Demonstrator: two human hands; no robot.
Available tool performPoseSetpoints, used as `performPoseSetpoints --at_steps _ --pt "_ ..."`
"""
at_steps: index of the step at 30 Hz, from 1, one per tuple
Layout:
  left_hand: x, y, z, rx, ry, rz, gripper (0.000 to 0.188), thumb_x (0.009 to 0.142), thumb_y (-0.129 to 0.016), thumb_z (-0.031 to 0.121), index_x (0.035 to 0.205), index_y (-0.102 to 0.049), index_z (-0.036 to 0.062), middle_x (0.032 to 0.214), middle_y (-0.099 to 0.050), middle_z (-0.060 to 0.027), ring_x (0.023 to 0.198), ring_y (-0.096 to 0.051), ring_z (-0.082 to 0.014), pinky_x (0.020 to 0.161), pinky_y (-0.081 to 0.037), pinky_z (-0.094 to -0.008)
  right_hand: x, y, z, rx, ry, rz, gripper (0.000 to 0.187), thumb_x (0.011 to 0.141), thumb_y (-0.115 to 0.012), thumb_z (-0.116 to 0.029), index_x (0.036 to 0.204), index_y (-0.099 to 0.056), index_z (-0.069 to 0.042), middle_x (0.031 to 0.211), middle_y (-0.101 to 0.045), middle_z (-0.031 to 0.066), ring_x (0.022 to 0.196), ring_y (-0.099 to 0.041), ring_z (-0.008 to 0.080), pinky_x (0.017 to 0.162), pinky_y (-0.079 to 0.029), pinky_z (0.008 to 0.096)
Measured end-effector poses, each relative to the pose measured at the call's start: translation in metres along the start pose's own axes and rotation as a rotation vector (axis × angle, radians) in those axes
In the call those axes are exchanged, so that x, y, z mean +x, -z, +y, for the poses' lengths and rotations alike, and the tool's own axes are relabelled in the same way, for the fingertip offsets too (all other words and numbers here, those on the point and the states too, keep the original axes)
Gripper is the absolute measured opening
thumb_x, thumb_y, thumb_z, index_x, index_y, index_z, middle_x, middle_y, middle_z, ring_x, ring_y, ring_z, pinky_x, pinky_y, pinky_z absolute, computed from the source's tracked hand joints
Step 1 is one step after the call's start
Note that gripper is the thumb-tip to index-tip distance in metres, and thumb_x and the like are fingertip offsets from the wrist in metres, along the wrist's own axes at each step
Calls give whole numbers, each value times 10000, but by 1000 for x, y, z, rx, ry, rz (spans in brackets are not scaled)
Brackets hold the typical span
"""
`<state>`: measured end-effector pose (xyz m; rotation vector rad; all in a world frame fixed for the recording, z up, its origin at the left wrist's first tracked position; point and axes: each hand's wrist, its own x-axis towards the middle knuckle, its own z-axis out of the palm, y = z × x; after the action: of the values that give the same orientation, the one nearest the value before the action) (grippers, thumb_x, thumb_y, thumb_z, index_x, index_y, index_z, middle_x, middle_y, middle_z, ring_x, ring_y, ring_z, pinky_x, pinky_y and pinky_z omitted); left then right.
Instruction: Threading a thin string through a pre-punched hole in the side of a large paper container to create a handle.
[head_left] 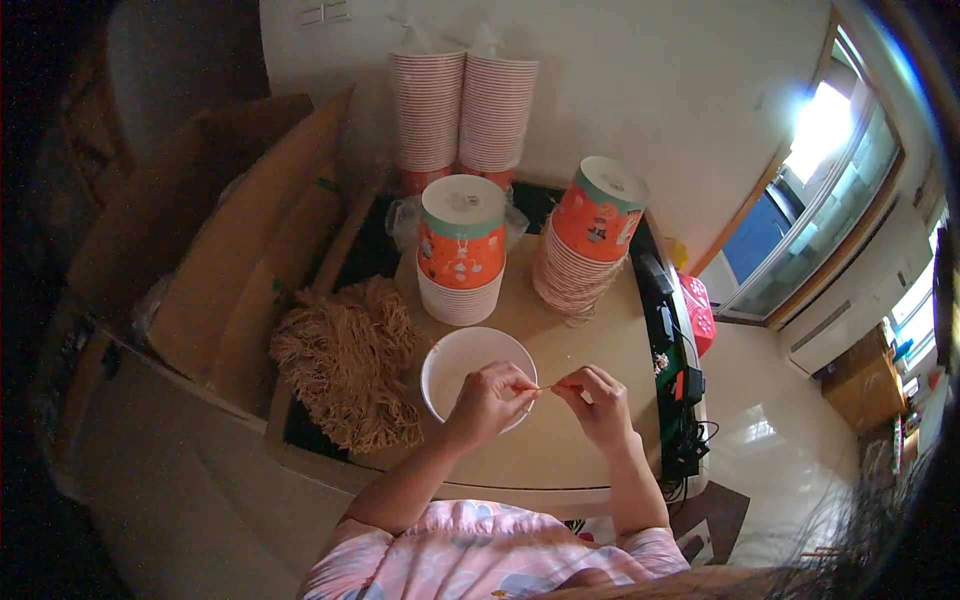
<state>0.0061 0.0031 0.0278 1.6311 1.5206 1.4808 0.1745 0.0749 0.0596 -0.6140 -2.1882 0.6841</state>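
Note:
My left hand [490,403] and my right hand [598,408] meet fingertip to fingertip, each in a pinch. A short bit of thin brown twine [545,388] shows between them. Under and beside my left hand stands a white paper bucket [432,375], its open mouth up. To the left lies a tangled heap of brown twine [350,365]. Beyond the bucket is a stack of upside-down orange, green and white paper buckets [462,250]. Another such stack [600,215], at the right, has twine loops hanging around its lower rims.
Two tall bucket stacks [428,110] in clear wrap stand against the wall. An open cardboard box [250,260] is at the left. Black adapters and cables [685,400] run along the right edge of the table [560,450], with a pink-red plastic container [697,310] beyond.

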Motion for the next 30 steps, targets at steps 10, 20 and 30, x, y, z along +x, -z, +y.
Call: performPoseSetpoints --at_steps 10,20,30 --pt "0 -1 2 -26 -18 -12 96 725 -698 68 752 -629 6 746 -617 -95 730 -603 -226 669 -469 -323 -6 -3 13 26 -70 -135 64 855 -538 -33 820 -506 10 769 -539 148 667 -530 325 603 -436 361" --pt "0 0 -10 -14 -21 -20 67 758 -657 57 794 -620 14 781 -622 -111 731 -609 -245 672 -476 -336 -4 -5 18 127 -62 -80 75 840 -554 6 901 -512 -1 770 -563 108 695 -576 211 636 -461 294" --pt "-14 1 -56 373 -22 -250 159 711 -613 124 836 -597 26 839 -584 -142 868 -571 -307 788 -455 -400 -4 -34 29 241 -285 -58 54 905 -493 -33 937 -531 -14 839 -656 74 601 -535 101 532 -438 228"
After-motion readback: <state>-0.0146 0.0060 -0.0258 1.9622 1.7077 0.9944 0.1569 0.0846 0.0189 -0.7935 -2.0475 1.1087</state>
